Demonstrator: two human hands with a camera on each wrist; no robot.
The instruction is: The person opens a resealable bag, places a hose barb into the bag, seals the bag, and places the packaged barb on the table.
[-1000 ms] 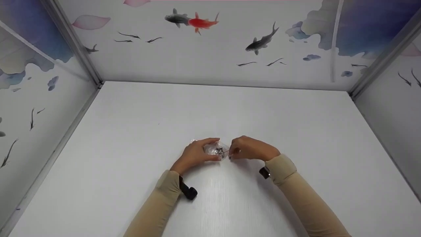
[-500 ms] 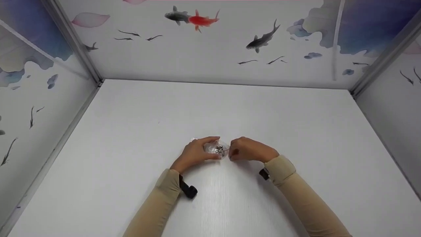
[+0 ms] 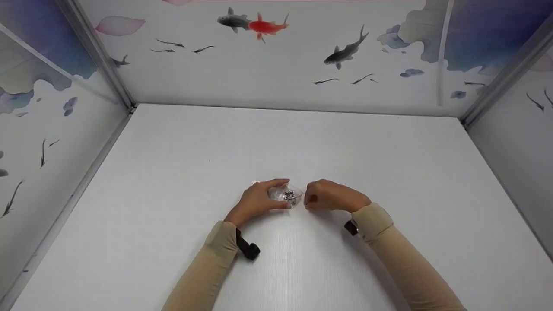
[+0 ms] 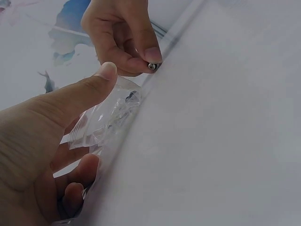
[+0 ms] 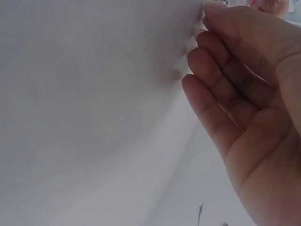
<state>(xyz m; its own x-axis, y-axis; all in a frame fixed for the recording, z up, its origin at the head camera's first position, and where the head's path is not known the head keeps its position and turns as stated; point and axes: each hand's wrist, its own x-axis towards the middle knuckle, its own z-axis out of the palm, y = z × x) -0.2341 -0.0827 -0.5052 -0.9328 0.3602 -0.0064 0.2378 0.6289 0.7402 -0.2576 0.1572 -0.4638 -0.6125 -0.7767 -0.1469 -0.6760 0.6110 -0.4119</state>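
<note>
My left hand (image 3: 252,201) holds a clear plastic bag (image 3: 276,194) near the middle of the table, thumb on one side and fingers on the other. Several small shiny metal pieces (image 3: 290,196) lie at the bag's right end. In the left wrist view the transparent bag (image 4: 99,126) sits behind the left thumb, ridged along one edge. Just right of the bag, my right hand (image 3: 335,195) pinches a tiny round metal piece (image 4: 152,67) between thumb and forefinger. A hollow shows in the end of this piece. In the right wrist view the pinched piece is hidden.
Both hands work over a white tabletop (image 3: 173,142). Printed panels with fish and blue shapes form the back wall (image 3: 276,69) and the sides. A black wrist camera (image 3: 249,250) hangs under the left sleeve, another (image 3: 351,227) under the right.
My right hand has drawn slightly to the right, widening the gap between its fingertips and the bag. The left hand keeps its hold, nearly unmoved.
</note>
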